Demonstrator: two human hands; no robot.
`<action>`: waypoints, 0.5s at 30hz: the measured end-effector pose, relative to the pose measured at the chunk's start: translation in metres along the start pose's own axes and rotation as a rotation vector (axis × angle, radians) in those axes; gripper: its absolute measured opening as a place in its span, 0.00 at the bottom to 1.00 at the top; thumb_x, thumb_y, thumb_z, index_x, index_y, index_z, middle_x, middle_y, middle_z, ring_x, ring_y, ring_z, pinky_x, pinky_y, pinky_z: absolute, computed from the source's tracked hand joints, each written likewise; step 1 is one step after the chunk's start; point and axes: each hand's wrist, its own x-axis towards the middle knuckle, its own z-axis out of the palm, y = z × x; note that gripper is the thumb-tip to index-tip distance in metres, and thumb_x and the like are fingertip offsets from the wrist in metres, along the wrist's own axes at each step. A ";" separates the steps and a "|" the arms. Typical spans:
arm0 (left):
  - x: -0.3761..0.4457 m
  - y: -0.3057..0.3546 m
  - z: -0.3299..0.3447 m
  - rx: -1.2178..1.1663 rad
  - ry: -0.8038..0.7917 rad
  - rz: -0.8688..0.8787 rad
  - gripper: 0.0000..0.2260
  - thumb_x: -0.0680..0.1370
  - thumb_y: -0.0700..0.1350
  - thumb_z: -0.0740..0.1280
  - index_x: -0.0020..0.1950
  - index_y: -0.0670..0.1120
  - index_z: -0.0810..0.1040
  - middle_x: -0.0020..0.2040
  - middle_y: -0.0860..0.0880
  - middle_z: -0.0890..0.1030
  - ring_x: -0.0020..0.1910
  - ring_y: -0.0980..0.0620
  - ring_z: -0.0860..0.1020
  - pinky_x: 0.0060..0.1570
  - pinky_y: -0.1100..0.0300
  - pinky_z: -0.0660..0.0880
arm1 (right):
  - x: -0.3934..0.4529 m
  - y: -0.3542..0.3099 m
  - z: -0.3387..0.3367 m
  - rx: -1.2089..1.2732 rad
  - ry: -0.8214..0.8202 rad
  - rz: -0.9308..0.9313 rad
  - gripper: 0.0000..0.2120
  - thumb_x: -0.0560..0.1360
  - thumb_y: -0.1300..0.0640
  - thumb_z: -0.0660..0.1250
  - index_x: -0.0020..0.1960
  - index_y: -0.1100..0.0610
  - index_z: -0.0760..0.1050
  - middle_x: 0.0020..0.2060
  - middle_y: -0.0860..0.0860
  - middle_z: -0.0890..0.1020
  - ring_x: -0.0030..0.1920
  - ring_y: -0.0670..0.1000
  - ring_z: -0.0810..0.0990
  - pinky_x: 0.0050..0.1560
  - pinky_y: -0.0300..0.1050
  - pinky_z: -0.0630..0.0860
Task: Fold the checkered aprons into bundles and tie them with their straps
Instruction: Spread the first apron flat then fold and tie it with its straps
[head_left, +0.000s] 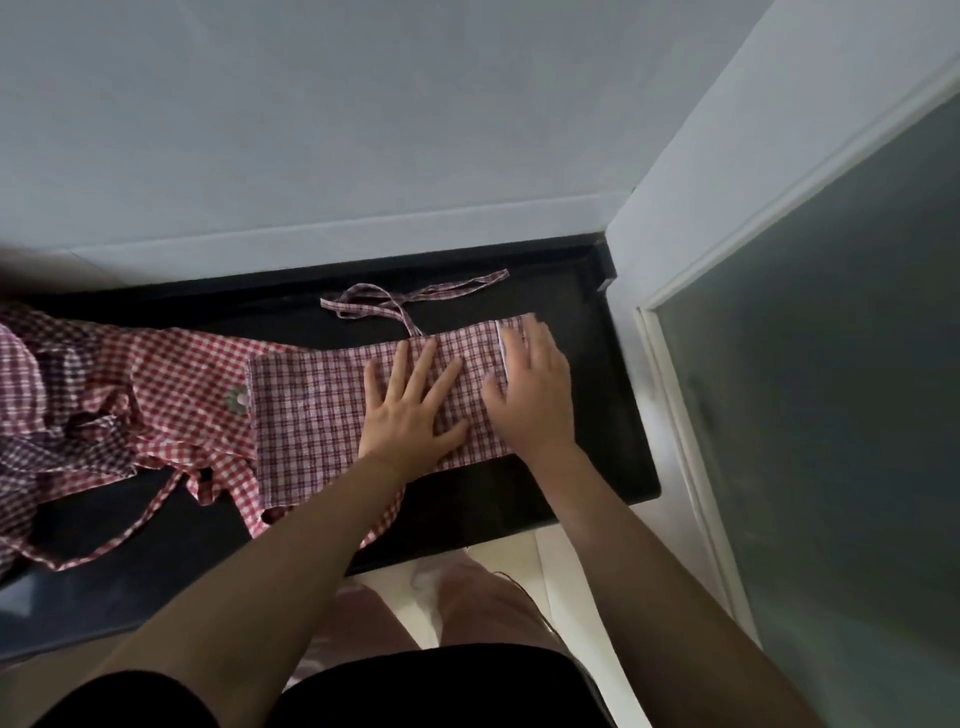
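Red-and-white checkered aprons (78, 395) lie crumpled in a heap at the left of a black surface (587, 467). Just right of the heap, a folded checkered apron (311, 410) lies flat as a long band, its straps (384, 304) trailing loose behind it. The left hand (410, 415) presses it with fingers spread; the right hand (530, 395) presses beside it, fingers straight and close together.

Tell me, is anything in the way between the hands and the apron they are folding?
Nothing visible is. The left hand and the right hand both lie flat right on the folded apron. Its straps lie loose behind it on the black counter, and the other aprons are heaped off to the left.
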 end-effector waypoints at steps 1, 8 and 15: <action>0.000 0.000 0.003 0.000 0.006 0.000 0.36 0.76 0.73 0.42 0.78 0.60 0.32 0.79 0.50 0.30 0.77 0.43 0.29 0.74 0.34 0.36 | 0.003 -0.003 0.009 -0.008 -0.026 -0.063 0.26 0.80 0.49 0.57 0.77 0.55 0.63 0.77 0.57 0.62 0.78 0.58 0.57 0.77 0.56 0.56; 0.004 0.001 0.004 -0.001 0.025 -0.107 0.37 0.75 0.75 0.41 0.77 0.61 0.29 0.78 0.45 0.29 0.77 0.38 0.30 0.73 0.34 0.34 | -0.011 0.029 0.050 -0.198 -0.189 -0.059 0.28 0.84 0.45 0.46 0.81 0.53 0.50 0.81 0.54 0.53 0.80 0.54 0.48 0.78 0.59 0.52; -0.005 -0.002 0.006 -0.041 0.062 -0.246 0.34 0.77 0.72 0.38 0.78 0.60 0.30 0.80 0.42 0.33 0.78 0.37 0.34 0.75 0.35 0.38 | -0.010 0.025 0.048 -0.098 -0.192 0.193 0.32 0.84 0.42 0.47 0.81 0.60 0.47 0.80 0.58 0.51 0.80 0.57 0.49 0.79 0.56 0.50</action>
